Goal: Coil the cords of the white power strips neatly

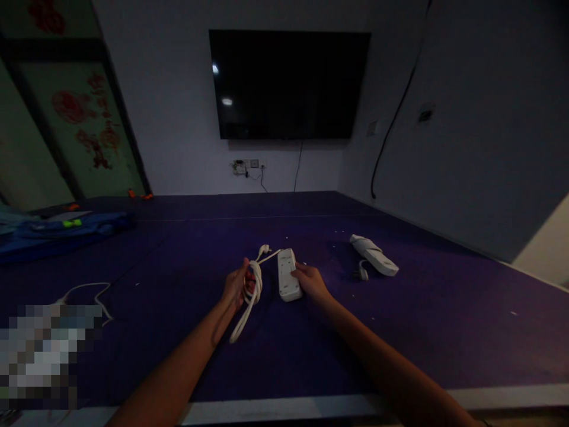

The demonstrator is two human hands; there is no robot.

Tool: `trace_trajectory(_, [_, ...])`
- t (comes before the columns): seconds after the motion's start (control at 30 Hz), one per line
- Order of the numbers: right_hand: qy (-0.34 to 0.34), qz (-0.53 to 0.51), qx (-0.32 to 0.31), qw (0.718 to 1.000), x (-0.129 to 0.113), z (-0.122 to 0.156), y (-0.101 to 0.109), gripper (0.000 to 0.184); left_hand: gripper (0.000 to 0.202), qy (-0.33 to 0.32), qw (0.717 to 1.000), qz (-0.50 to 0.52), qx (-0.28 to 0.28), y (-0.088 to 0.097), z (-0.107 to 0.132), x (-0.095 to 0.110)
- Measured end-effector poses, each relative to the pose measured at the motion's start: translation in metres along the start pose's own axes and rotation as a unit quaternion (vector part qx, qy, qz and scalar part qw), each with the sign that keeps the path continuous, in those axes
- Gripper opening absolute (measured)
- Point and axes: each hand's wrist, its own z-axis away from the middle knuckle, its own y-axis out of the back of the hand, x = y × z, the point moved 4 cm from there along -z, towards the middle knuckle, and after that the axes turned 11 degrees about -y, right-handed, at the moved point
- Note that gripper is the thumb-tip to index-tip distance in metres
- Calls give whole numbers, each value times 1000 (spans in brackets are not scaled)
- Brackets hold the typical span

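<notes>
I'd hold both steady: left hand (233, 288) pinching the cord coil (258, 281) left of the power strip (288, 279), right hand (313, 283) pinching the strip.

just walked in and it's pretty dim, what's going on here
A person's left hand holds a white cord gathered in loops, with its plug just past them. The right hand grips the side of a white power strip, which the cord appears to run to. Another white strip lies off to the right on the purple surface.
</notes>
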Motion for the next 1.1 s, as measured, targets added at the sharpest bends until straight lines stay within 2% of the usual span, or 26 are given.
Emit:
trace_trajectory(0.1, [32, 90, 17, 995, -3, 5, 0, 31, 53, 15, 999, 34, 9, 0, 2, 1])
trace_trajectory(0.27, [50, 288, 80, 953, -11, 14, 2, 28, 52, 31, 997, 67, 9, -4, 7, 0])
trace_trajectory(0.33, [49, 353, 96, 929, -14, 18, 3, 28, 51, 42, 996, 83, 9, -7, 9, -1])
trace_trajectory(0.43, [51, 461, 117, 878, -18, 22, 3, 28, 50, 55, 993, 100, 11, -11, 11, -3])
trace_trajectory(0.6, [63, 484, 137, 862, -24, 25, 4, 30, 46, 63, 990, 123, 11, -15, 15, -6])
trace_trajectory(0.7, [184, 450, 156, 860, -39, 34, -1, 41, 41, 57, 986, 154, -3, -18, 17, -4])
trace_trajectory(0.8, [370, 396, 110, 833, -55, 55, -13, 51, 34, 55, 980, 190, -21, -22, 19, 0])
trace_trajectory(0.87, [479, 390, 59, 784, -60, 73, -23, 55, 30, 54, 974, 216, -42, -25, 21, 3])
trace_trajectory(0.93, [556, 404, 28, 726, -61, 88, -32, 56, 28, 40, 972, 225, -64, -26, 22, 5])
trace_trajectory(1.0, [604, 421, 22, 677, -59, 99, -38, 53, 29, 23, 975, 207, -78, -26, 22, 5])
trace_trajectory(1.1, [650, 436, 44, 621, -57, 108, -45, 43, 30, 13, 980, 182, -78, -25, 23, 4])
